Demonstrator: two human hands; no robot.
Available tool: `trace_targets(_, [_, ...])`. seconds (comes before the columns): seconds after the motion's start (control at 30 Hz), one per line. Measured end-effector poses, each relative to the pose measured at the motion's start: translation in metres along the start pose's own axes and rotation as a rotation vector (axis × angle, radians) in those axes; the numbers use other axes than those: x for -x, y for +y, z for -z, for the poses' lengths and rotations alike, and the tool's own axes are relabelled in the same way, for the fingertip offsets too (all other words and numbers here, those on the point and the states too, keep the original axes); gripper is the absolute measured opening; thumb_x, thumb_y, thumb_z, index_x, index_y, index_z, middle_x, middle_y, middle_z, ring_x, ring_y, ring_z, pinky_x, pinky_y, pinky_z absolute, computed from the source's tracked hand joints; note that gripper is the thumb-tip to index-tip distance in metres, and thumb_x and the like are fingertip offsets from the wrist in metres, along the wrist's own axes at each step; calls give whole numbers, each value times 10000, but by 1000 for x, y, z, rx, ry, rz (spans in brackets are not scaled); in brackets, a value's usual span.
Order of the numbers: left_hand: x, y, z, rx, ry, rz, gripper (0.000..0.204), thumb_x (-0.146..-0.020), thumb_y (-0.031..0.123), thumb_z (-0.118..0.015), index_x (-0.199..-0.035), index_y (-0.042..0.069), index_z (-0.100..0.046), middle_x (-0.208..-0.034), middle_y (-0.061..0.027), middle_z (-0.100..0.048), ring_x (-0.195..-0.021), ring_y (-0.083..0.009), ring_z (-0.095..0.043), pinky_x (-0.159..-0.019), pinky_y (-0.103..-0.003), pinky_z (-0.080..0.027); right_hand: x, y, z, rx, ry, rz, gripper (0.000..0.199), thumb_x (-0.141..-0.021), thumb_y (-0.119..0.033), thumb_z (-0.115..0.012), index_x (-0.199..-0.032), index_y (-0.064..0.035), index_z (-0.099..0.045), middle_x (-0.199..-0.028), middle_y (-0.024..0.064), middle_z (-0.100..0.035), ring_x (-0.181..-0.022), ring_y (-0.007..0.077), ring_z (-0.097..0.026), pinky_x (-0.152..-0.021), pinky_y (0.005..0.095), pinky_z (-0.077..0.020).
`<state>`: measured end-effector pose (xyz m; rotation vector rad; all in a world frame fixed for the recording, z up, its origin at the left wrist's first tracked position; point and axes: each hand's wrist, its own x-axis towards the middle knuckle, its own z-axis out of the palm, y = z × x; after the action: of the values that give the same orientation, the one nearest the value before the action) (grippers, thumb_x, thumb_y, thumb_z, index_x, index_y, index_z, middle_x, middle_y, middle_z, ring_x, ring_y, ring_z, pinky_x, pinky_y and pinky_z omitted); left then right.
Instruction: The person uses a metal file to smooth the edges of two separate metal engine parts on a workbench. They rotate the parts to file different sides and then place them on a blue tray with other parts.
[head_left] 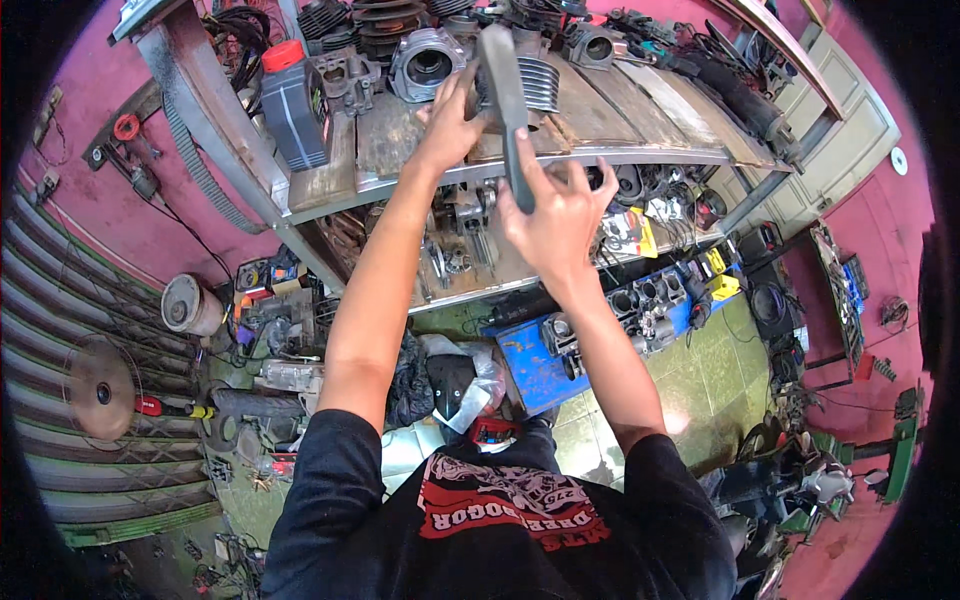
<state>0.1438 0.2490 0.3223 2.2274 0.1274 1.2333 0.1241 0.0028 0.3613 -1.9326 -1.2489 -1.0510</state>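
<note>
At the wooden shelf's front edge, my right hand (560, 215) grips a long, dark grey brush-shaped tool (512, 130). Its thumb and forefinger pinch the lower end while the other fingers stick out loosely. The tool points up and away, crossing in front of a finned metal engine cylinder (540, 85). My left hand (452, 130) is closed against that cylinder's left side; some fingertips are hidden behind it. Just beyond the left hand stands a silver engine casting (425, 65) with a round bore.
A dark bottle with a red cap (297, 115) stands on the wooden shelf (385, 135), left of my hands. More engine parts line the back. Below are a cluttered lower shelf and a blue table (530, 370) bearing metal parts. A fan (103, 392) is at far left.
</note>
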Motion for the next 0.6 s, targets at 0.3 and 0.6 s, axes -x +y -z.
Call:
trace_targets(0.3, [3,20,7,-15,-24,23,904,-840,379,-795,-1583,140,-338,-1574,-160,-408,-1489,-335,-335,-1192,-508,-234,31,9,-5,-39,-26,-7,630,-788,-274,-770,-1399,-184,-641,-712,54,-700,-902,216,-625,-1093,565,-299])
trace_targets(0.6, [3,36,8,-164,-45,77,950,-851,469,-777,-1604,120,-316,-1664,-163,-297,-1570,-294,-200,-1186,-577,-145,2,29,-13,45,113,-15,618,-818,-278,-757,-1411,-174,-622,-876,98,-752,-1216,261,-628,-1170,665,-174])
